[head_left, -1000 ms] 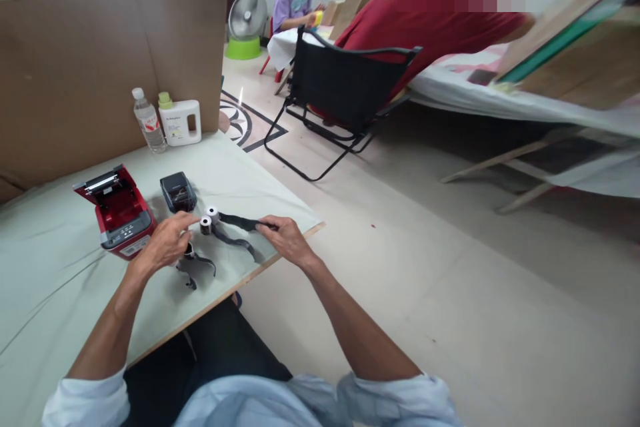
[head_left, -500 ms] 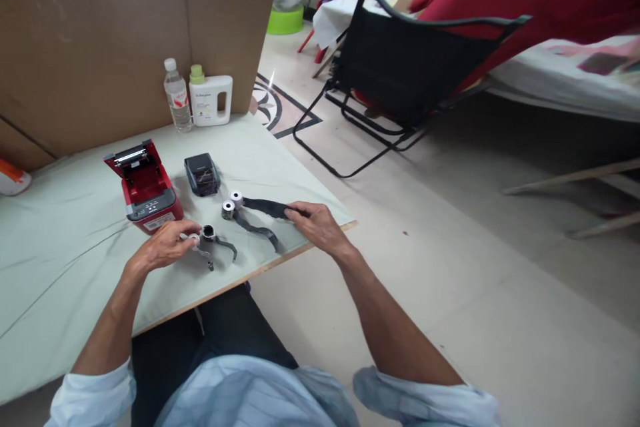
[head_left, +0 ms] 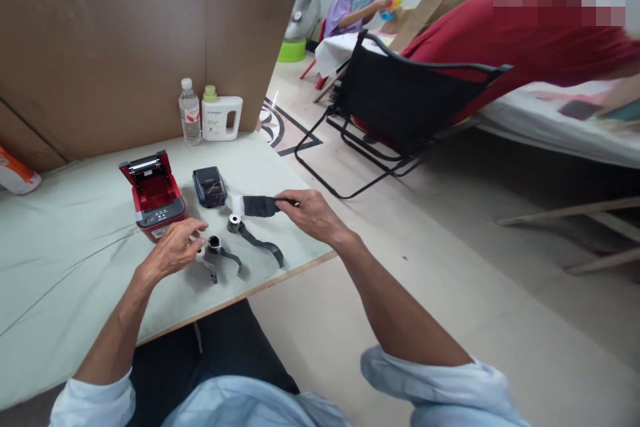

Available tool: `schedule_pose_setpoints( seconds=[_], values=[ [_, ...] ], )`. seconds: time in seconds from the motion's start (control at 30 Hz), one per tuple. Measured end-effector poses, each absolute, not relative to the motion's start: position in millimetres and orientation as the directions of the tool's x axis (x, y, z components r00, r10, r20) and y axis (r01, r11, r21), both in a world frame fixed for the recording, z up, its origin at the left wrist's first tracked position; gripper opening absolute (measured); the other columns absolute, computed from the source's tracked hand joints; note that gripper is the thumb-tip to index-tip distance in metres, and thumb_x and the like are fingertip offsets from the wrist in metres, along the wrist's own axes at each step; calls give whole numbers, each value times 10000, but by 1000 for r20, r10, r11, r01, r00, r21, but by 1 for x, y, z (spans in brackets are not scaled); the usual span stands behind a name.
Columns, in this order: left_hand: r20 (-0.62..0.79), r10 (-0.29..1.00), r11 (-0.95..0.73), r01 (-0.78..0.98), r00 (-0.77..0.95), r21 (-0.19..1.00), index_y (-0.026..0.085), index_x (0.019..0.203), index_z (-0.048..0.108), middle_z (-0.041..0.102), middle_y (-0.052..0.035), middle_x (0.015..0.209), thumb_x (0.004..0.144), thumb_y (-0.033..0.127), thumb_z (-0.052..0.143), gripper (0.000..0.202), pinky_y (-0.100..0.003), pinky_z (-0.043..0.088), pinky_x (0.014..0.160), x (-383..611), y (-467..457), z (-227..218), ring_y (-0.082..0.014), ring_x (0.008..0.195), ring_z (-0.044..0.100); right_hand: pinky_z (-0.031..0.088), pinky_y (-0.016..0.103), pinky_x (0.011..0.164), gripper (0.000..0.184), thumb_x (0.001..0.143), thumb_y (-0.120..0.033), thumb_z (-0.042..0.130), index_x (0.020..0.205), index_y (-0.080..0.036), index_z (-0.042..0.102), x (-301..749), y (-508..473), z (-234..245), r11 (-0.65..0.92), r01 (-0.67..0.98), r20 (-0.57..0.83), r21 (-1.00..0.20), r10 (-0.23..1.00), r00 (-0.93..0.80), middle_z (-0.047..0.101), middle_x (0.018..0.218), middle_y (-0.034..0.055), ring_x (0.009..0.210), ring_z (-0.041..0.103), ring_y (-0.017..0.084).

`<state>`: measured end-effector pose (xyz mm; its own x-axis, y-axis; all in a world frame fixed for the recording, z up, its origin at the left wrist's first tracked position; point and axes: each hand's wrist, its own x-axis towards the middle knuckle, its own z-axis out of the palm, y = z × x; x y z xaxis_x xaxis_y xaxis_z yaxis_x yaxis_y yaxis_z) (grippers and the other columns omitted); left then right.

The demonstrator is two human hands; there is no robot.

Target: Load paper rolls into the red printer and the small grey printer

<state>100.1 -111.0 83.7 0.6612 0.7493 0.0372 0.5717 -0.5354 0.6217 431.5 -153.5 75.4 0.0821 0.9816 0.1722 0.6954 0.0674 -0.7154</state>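
Note:
My right hand (head_left: 315, 217) pinches the free end of a wide black ribbon (head_left: 260, 205), which stretches left to its white roll (head_left: 237, 205). My left hand (head_left: 175, 248) hovers by the red printer's front corner, fingers apart, just above a small white roll (head_left: 201, 253) partly hidden under the thumb. Beside that lies a small dark-rimmed roll (head_left: 214, 244) with a curling dark tail. Another roll with a white core (head_left: 235, 221) has a dark ribbon trailing toward the table edge. The red printer (head_left: 159, 203) has its lid raised, and a dark grey device (head_left: 210, 187) sits to its right.
A water bottle (head_left: 190, 113) and a white jug with a green cap (head_left: 221, 117) stand against the cardboard panel (head_left: 125, 60). An orange-and-white container (head_left: 17, 173) is at far left. Beyond the table are a black folding chair (head_left: 410, 93), a fan (head_left: 303, 17) and two other people.
My right hand has drawn the ribbon tauter and flatter, and its roll has turned onto its side. My left fingers have spread, coming off the small white roll. The camera view has tipped up.

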Motion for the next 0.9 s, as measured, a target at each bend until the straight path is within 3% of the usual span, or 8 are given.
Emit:
schedule_pose_setpoints(
  seconds=[0.1,0.2,0.33,0.5,0.63,0.77,0.9],
  values=[
    [132,719,-612,531,682,586,186,1288,666,723,-108,1204,959,226,556,349,-390,564,948,118,-102,89,-228,982,710,504,321,762,244,886,-251,578,940,-233,816,421,-134,92,102,775,195,-623,980,28,807,892,35,824,714,230],
    [173,695,-652,510,698,561,184,1385,606,667,-133,1341,949,212,591,437,-415,546,995,138,-91,93,-231,996,705,506,325,802,256,874,-196,585,951,-238,826,406,-116,115,166,848,217,-503,974,-62,822,965,44,892,731,241],
    [187,692,-658,502,698,560,216,1448,548,618,-137,1430,930,236,653,528,-427,536,1019,152,-80,99,-243,1040,694,481,322,770,268,861,-144,586,933,-236,826,382,-102,150,327,871,281,-367,931,-232,819,1003,45,889,722,241],
    [218,739,-633,547,637,547,214,1248,659,729,-68,1061,903,202,657,346,-364,536,894,139,-78,115,-232,919,683,436,300,715,252,893,-159,583,924,-236,821,353,-94,183,489,828,349,-276,853,-388,792,934,33,800,672,199],
    [199,795,-564,579,573,589,191,1013,733,681,-14,776,888,220,644,157,-299,471,719,118,-79,127,-196,732,628,426,287,716,258,908,-156,561,923,-215,812,330,-87,197,570,774,362,-275,807,-465,767,872,31,780,644,184],
    [195,824,-520,574,531,632,162,866,736,651,3,707,885,275,638,151,-261,420,653,97,-79,133,-162,674,577,436,285,785,256,919,-139,558,943,-201,804,308,-79,211,618,725,387,-305,776,-498,767,920,31,844,650,183],
    [209,842,-501,576,498,645,159,902,759,682,1,758,877,318,644,198,-257,440,648,78,-76,139,-160,690,579,443,292,822,268,919,-124,554,986,-188,805,290,-68,222,651,701,413,-292,747,-521,778,981,40,894,651,189]
  ],
)
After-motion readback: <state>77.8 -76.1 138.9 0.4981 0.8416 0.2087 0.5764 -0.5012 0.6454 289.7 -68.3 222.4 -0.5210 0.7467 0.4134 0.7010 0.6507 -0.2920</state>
